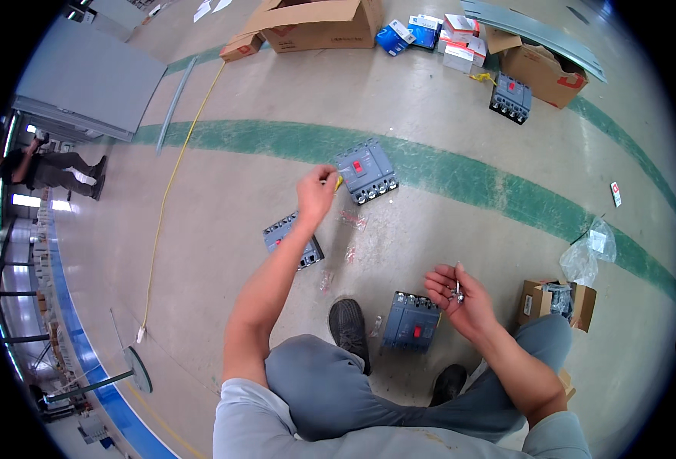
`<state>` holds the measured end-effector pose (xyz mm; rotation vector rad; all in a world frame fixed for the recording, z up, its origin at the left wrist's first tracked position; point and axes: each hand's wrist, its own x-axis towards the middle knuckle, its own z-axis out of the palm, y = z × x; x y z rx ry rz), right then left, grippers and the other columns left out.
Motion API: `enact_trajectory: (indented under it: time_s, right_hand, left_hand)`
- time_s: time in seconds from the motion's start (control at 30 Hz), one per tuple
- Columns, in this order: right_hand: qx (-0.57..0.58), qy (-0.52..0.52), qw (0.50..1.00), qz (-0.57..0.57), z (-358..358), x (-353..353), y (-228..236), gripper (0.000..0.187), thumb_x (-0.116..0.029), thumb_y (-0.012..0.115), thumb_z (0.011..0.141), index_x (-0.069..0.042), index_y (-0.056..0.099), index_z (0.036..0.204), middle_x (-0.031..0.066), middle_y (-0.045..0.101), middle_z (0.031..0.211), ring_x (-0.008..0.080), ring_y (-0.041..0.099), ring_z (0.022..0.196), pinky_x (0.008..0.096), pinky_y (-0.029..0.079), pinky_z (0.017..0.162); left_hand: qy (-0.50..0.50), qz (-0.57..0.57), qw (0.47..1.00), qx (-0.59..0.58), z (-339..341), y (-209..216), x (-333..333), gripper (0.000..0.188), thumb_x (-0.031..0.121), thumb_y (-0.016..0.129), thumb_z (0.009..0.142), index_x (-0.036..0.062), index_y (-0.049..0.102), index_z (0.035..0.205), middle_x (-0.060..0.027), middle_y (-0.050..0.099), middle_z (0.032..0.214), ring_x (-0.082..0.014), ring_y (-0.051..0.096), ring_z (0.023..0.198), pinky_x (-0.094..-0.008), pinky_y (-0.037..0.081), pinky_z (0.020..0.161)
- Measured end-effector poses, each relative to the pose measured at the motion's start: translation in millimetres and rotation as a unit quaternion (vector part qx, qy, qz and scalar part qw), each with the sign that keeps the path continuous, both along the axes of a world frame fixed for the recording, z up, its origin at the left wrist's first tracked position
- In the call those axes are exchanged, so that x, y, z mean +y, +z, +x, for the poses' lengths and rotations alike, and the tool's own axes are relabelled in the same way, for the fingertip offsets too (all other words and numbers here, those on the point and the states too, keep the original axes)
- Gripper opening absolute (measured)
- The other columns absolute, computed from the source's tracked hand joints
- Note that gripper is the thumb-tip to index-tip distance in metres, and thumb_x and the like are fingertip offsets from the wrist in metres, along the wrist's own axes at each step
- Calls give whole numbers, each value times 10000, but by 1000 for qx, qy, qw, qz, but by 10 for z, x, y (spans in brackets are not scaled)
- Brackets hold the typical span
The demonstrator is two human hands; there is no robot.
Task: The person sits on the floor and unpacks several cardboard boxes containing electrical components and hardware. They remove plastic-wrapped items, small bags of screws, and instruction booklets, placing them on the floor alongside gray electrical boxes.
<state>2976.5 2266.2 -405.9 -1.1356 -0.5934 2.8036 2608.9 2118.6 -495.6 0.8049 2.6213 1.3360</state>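
Observation:
I squat on a concrete floor. My left hand (316,191) is stretched forward, fingers pinched on a small yellow tool tip beside a grey circuit breaker (365,170) with a red switch. My right hand (456,294) is cupped, palm up, holding several small metal screws (458,291). Below it, between my shoes, lies a second grey breaker (412,322). A third breaker (292,241) lies partly hidden under my left forearm. Small clear bags of parts (353,222) lie between the breakers.
A small open cardboard box (550,301) and a clear plastic bag (590,251) sit at my right. Cardboard boxes (315,27), small cartons (460,34) and another breaker (511,98) lie farther off. A yellow cable (171,180) crosses the floor. A person (51,168) stands far left.

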Motion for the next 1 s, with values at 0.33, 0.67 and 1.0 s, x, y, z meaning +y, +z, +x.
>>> enact_trajectory:
  time_s: [0.33, 0.67, 1.0]
  right_hand:
    - [-51, -74, 996, 8, 316, 106, -142, 465, -378, 500, 1078, 48, 582, 1245, 207, 683, 1182, 272, 699, 1059, 377, 597, 919]
    - [-64, -113, 991, 8, 358, 133, -177, 460, -386, 502, 1075, 37, 599, 1228, 188, 697, 1148, 262, 705, 1034, 377, 601, 899]
    - [-62, -79, 995, 9, 288, 131, -233, 460, -403, 464, 1082, 6, 644, 1193, 164, 723, 1102, 243, 717, 963, 375, 599, 858]
  left_hand:
    - [-44, -118, 989, 82, -863, -776, 510, 145, 101, 632, 850, 33, 735, 926, -213, 715, 890, -411, 695, 860, -478, 556, 777]
    - [-160, -220, 951, 145, -1170, -1004, 678, 158, 150, 678, 828, 33, 735, 918, -204, 711, 859, -401, 695, 831, -472, 555, 735]
    - [-104, -137, 985, 31, -1013, -907, 575, 250, 219, 702, 875, 61, 756, 1061, -194, 732, 970, -382, 700, 905, -456, 552, 814]
